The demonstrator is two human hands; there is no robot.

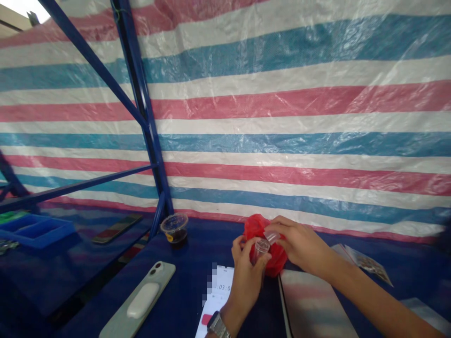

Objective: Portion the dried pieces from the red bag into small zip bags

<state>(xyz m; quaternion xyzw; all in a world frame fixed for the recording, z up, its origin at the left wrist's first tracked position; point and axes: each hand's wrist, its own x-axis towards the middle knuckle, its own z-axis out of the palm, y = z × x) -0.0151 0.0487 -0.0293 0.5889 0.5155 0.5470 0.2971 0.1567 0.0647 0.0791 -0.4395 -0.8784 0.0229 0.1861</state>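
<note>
Hands: two, both raised over the blue table (197, 244), forearms angled in from the lower edge. Left hand (245, 281), wearing one watch (217, 325), is closed around one small clear cup (260, 249), which tilts. Right hand (299, 246), reaching in from the right, pinches one clear plastic piece (271, 236) just above the cup. One red bag (276, 258) sits directly behind both hands, touching them. Also on the table: one lidded cup (174, 229) with dark contents, left of the hands; one pale green phone (137, 300); one lit timer screen (220, 286), partly blurred; one blue tray (35, 231), far left.
</note>
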